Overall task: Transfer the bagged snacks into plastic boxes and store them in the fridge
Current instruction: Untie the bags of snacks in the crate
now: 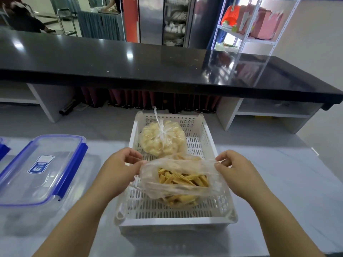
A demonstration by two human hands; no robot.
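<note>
A white slotted basket (220, 201) stands on the grey counter in front of me. In its near half sits a clear plastic bag of yellow stick snacks (181, 180), its mouth pulled wide. My left hand (120, 164) pinches the left edge of that mouth and my right hand (235, 167) pinches the right edge. Behind it, in the far half of the basket, lies a knotted bag of pale crackers (161, 140). To the left stands a clear plastic box with a blue-clipped lid (40, 173) on it.
A second blue-clipped box (2, 149) shows at the left edge. A raised black countertop (130, 67) runs across behind the basket. Beyond it stand a glass-door cabinet (174, 21) and a white metal shelf rack (248, 34).
</note>
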